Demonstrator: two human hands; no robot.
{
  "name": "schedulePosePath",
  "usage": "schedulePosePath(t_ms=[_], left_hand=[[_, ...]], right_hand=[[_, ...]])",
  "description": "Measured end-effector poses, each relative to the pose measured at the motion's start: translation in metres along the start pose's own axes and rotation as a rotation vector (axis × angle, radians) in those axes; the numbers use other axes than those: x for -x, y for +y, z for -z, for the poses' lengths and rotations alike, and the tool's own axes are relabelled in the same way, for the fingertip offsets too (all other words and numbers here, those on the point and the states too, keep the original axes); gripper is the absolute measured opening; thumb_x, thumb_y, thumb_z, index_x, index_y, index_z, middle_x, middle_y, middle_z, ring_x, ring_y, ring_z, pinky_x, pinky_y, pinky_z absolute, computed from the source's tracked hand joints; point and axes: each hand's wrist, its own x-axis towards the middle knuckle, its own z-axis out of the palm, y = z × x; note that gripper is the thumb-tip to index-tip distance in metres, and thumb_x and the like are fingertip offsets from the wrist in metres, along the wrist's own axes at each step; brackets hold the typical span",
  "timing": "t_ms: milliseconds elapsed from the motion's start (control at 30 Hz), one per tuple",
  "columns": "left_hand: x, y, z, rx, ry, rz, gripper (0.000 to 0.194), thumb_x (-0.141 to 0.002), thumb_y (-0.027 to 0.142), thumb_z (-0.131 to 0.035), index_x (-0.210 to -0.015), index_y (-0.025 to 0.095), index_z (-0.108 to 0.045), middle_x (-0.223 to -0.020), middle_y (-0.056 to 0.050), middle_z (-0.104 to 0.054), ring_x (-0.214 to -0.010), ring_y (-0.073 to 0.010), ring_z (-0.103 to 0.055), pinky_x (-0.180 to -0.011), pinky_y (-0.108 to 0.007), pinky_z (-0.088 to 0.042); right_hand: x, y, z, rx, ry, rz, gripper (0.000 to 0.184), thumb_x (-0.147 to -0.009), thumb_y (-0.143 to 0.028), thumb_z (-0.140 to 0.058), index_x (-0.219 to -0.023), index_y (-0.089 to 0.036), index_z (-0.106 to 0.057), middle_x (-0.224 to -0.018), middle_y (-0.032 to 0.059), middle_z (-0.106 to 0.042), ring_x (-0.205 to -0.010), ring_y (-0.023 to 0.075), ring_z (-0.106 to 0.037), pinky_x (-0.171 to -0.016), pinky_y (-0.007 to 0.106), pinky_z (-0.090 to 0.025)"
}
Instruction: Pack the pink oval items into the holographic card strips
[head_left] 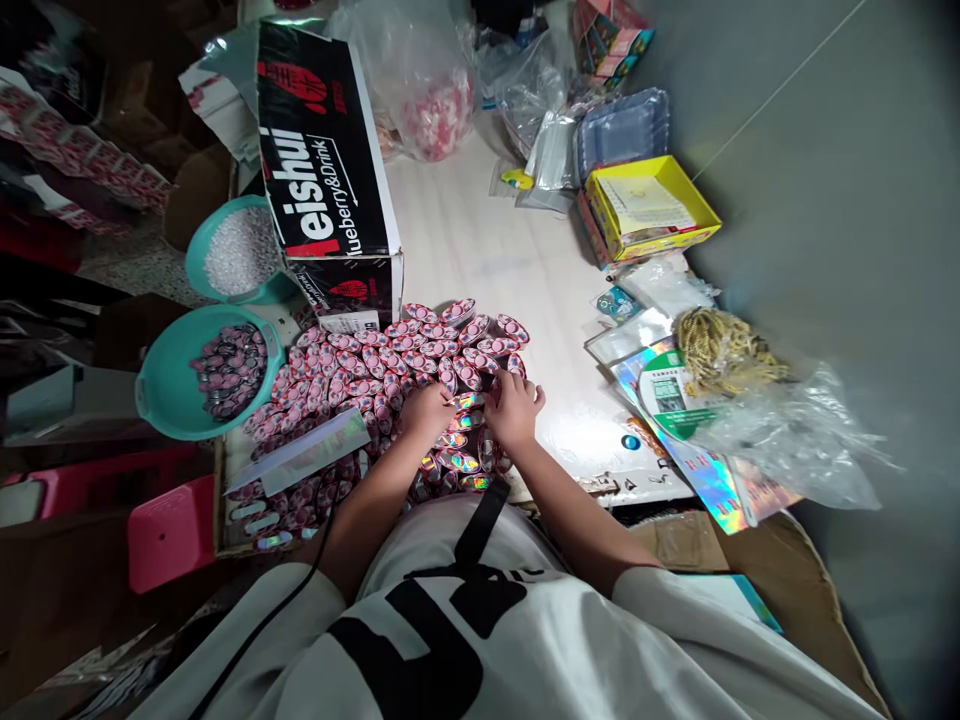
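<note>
Table [495,235], pale top: black carton [330,190] stands at its left side; small oval pieces [360,365] lie massed beside and in front of it; yellow tray [649,210] and clear plastic bags [802,435] lie along the right side.

Two teal basins [169,380] at left; one black printed carton [322,150] at far left; one open yellow box [694,240], one blue tray [622,135] at far right; dozens of oval pieces [391,360], too crowded to count

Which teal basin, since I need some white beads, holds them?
The farther basin, beside the black box, holds the white beads; the nearer basin holds pink and dark pieces.
</note>
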Motion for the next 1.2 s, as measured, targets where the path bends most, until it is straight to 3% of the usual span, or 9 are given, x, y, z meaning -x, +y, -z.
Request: schedulePosePath(t_ms=[167,300,533,767,867,967,1067,1200], left_hand=[[-0.001,-0.002,0.008,-0.091,0.014,-0.022,0.017,-0.078,0.037,-0.066,-0.088,0.024,-0.071,-0.093,-0.002,-0.074,-0.081,-0.0181,-0.064,-0.067,-0.026,-0.038],[0.004,-0.001,0.004,-0.041,0.001,-0.058,0.017,-0.081,0.038,-0.064,-0.088,0.024,-0.069,-0.084,-0.002,-0.073,-0.073,-0.0167,-0.062,-0.064,-0.025,-0.037],[-0.003,-0.004,-0.005,0.048,-0.034,-0.031,0.023,-0.081,0.042,-0.065,-0.085,0.020,-0.069,-0.081,-0.002,-0.072,-0.068,-0.0139,-0.061,-0.062,-0.023,-0.038],[0.000,0.001,0.000,0.036,-0.073,-0.037,0.020,-0.085,0.036,-0.061,-0.085,0.019,-0.072,-0.081,-0.004,-0.074,-0.071,-0.0148,-0.063,-0.066,-0.023,-0.042],[0.010,0.006,0.002,-0.075,0.011,-0.128,0.019,-0.087,0.027,-0.055,-0.085,0.020,-0.072,-0.086,-0.005,-0.074,-0.075,-0.0163,-0.064,-0.068,-0.026,-0.043],[0.023,0.012,0.002,-0.198,0.100,-0.314,0.022,-0.089,0.022,-0.051,-0.093,0.022,-0.072,-0.095,-0.005,-0.073,-0.086,-0.0188,-0.064,-0.077,-0.030,-0.043],[0.032,0.014,0.000,-0.296,0.094,-0.438,0.026,-0.090,0.021,-0.050,-0.107,0.023,-0.070,-0.106,-0.006,-0.072,-0.097,-0.0209,-0.063,-0.084,-0.034,-0.042],[0.038,0.002,-0.004,-0.375,0.089,-0.485,0.032,-0.093,0.024,-0.047,-0.119,0.028,-0.066,-0.114,-0.006,-0.069,-0.100,-0.0220,-0.061,-0.087,-0.038,-0.040]], right_hand=[[0.001,-0.001,0.001,0.097,-0.055,0.059,0.039,-0.084,-0.037,-0.055,-0.119,-0.022,-0.059,-0.125,0.0124,-0.057,-0.115,0.0316,-0.046,-0.108,0.056,-0.019],[-0.002,0.001,-0.002,0.100,-0.057,0.066,0.046,-0.080,-0.046,-0.062,-0.119,-0.023,-0.061,-0.124,0.0121,-0.055,-0.114,0.0328,-0.046,-0.108,0.057,-0.020],[-0.007,0.001,0.000,0.046,-0.063,0.027,0.021,-0.084,-0.036,-0.058,-0.095,-0.025,-0.072,-0.116,0.0090,-0.059,-0.108,0.0293,-0.048,-0.107,0.058,-0.021],[-0.010,0.001,0.001,0.044,-0.086,0.052,0.023,-0.083,-0.021,-0.053,-0.088,-0.025,-0.075,-0.112,0.0087,-0.061,-0.107,0.0296,-0.048,-0.105,0.059,-0.022],[-0.005,0.007,0.001,0.059,-0.042,0.153,0.026,-0.085,-0.021,-0.051,-0.100,-0.025,-0.073,-0.111,0.0091,-0.063,-0.108,0.0289,-0.048,-0.108,0.059,-0.015],[0.005,0.018,0.002,0.099,-0.040,0.350,0.030,-0.087,-0.021,-0.051,-0.110,-0.026,-0.069,-0.119,0.0086,-0.063,-0.117,0.0285,-0.045,-0.111,0.056,-0.009],[0.014,0.031,0.005,0.160,-0.090,0.487,0.032,-0.086,-0.021,-0.053,-0.114,-0.027,-0.068,-0.125,0.0082,-0.061,-0.122,0.0284,-0.042,-0.112,0.053,-0.007],[0.019,0.043,0.005,0.204,-0.103,0.531,0.037,-0.088,-0.027,-0.052,-0.124,-0.027,-0.063,-0.133,0.0091,-0.058,-0.124,0.0289,-0.040,-0.112,0.053,-0.007]])
